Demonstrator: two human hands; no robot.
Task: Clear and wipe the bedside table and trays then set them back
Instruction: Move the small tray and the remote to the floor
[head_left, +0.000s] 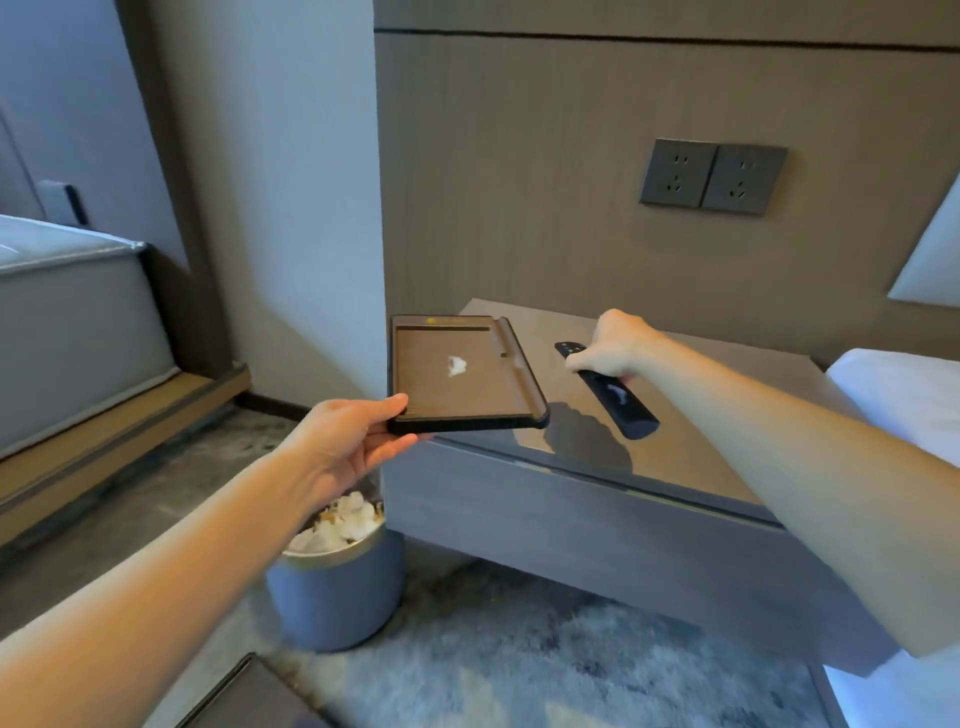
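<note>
A person stands at a grey bedside bench (701, 415) with a pale glossy top, both bare arms stretched out over it.

The left hand (353, 441), at about eight o'clock from the middle of the view, holds a shallow, black-rimmed brown rectangular tray (462, 379) by its near left corner. The grip is a pinch: the thumb lies flat on the rim and the fingers are tucked underneath. The tray is off the surface and close to level. Its left part juts out past the bench's left edge, probably so that the small white scrap (456, 366) lying in its middle does not slide off too soon.

At seven o'clock from the tray, down on the floor, stands a round blue bin (337, 582) with a metal rim, heaped with crumpled white tissue. It sits right where the tray could be tipped out.

At three o'clock from the tray, the right hand (613, 345) has its fingers curled down around the far half of a long black remote control (608, 389), whose near end points to five o'clock. Whether the remote control rests on the bench or is just lifted cannot be told. This hand seems to be taking it away so the top can be wiped.

On the wood-panelled wall at one o'clock are two dark grey sockets (714, 176). A white-sheeted bed (904, 395) meets the bench at three o'clock.

Clearing looks well along, and wiping has not begun.
</note>
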